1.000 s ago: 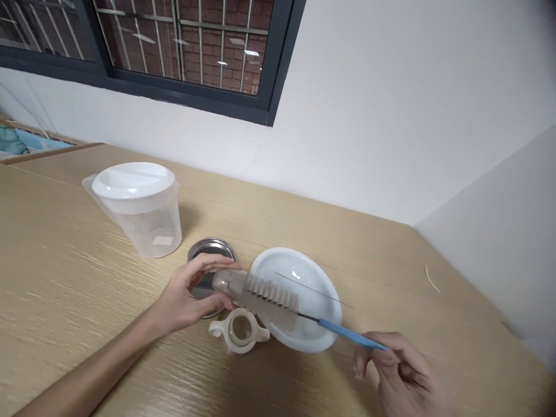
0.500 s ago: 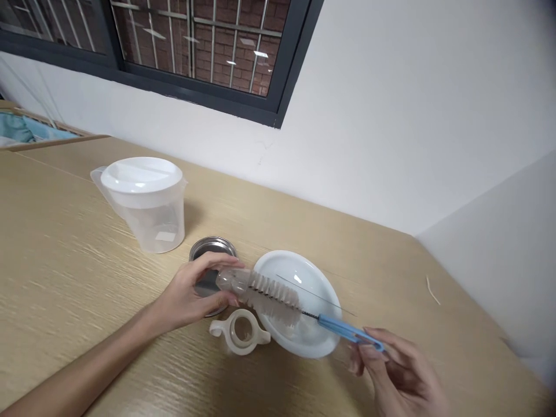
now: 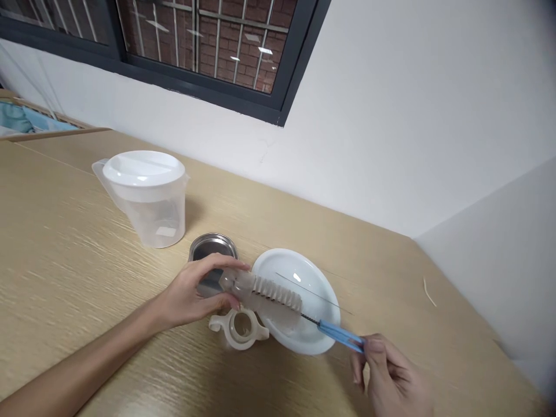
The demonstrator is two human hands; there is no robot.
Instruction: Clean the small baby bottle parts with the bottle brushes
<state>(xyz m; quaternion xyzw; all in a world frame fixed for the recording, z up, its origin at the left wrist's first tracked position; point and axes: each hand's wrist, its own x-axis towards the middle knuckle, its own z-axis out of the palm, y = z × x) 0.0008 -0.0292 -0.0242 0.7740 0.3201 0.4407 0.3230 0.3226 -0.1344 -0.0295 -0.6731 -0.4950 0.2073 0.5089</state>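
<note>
The left hand pinches a clear piece at the bristled end of the bottle brush, above the white bowl; the right hand grips its blue handle. Keeping both aligned should spare the wire stem.

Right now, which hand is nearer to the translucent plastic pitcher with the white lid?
Left. The left hand is below and right of the pitcher in the picture; the right hand, holding the blue plastic brush handle, is much farther off at lower right.
</note>
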